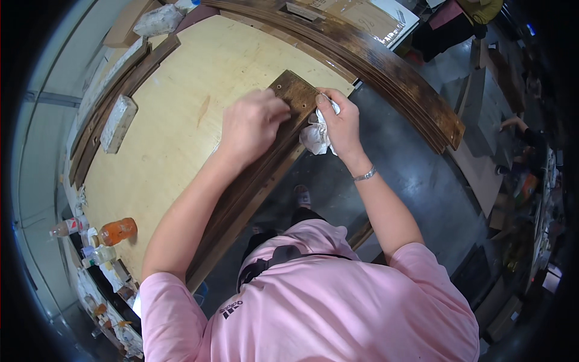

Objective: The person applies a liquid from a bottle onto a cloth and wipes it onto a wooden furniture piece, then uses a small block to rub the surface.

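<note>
One person point(338, 295), two hands point(250, 123) point(342, 123) at wood point(295, 90), grips one wad point(315, 139).

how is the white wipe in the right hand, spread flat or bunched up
Bunched up: the white wipe shows creases and uneven, bulging folds in the right hand, beside the end of the brown board.

Your pale wooden tabletop point(175, 123) carries the drilled brown board point(297, 99); left of that board, you have brown strips point(158, 53), a whitish block point(119, 123) and an orange bottle point(119, 231).
</note>
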`<act>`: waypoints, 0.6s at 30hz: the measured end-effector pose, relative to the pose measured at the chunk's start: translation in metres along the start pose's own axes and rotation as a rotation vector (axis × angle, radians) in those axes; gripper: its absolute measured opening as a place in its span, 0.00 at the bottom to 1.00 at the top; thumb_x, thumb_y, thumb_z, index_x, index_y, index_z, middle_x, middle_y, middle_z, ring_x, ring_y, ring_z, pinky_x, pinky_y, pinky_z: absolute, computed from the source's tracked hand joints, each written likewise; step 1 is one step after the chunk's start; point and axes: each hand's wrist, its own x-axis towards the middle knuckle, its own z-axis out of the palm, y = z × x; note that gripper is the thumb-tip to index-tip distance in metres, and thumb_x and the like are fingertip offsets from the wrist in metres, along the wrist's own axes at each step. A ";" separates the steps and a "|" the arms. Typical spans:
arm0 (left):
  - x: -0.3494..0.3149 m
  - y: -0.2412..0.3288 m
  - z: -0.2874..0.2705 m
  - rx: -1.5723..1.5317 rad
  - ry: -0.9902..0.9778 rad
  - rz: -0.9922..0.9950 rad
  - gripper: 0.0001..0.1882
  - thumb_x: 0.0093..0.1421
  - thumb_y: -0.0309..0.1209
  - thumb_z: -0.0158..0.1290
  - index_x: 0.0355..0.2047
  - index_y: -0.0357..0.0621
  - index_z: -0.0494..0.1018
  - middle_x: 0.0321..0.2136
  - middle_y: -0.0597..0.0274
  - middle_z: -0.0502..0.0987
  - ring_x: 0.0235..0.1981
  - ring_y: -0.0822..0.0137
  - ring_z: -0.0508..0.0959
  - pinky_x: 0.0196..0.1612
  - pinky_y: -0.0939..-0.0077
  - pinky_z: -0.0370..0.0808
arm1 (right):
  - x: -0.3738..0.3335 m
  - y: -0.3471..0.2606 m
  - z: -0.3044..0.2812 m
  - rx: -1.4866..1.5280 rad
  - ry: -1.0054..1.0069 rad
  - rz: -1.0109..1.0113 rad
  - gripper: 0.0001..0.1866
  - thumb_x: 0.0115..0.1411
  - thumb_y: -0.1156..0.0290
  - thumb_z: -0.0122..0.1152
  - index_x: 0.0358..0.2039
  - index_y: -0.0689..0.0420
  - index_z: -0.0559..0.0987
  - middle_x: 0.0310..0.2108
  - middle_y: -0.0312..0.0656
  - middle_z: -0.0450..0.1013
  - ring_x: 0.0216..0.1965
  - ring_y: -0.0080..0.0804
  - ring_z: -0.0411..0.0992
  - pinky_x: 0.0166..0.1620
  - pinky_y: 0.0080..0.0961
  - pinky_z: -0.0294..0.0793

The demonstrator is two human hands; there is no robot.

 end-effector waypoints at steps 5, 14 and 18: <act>0.031 -0.020 0.014 0.056 0.205 -0.008 0.02 0.50 0.28 0.60 0.25 0.45 0.81 0.25 0.57 0.76 0.30 0.53 0.78 0.33 0.60 0.75 | 0.001 -0.001 0.004 0.011 0.023 -0.028 0.15 0.62 0.66 0.60 0.41 0.67 0.79 0.39 0.48 0.79 0.40 0.34 0.77 0.45 0.27 0.73; -0.032 -0.010 -0.026 -0.098 -0.126 0.031 0.05 0.51 0.22 0.61 0.30 0.39 0.81 0.23 0.55 0.74 0.26 0.56 0.76 0.32 0.66 0.73 | 0.005 -0.001 0.009 -0.056 0.108 -0.122 0.12 0.61 0.68 0.58 0.35 0.65 0.80 0.32 0.47 0.78 0.33 0.38 0.77 0.39 0.27 0.73; -0.080 -0.030 -0.056 0.073 0.029 -0.224 0.05 0.47 0.20 0.60 0.26 0.40 0.80 0.21 0.56 0.73 0.25 0.55 0.75 0.29 0.64 0.72 | 0.009 -0.012 0.008 -0.077 0.089 -0.072 0.11 0.62 0.68 0.57 0.30 0.65 0.77 0.25 0.46 0.74 0.26 0.36 0.73 0.33 0.28 0.70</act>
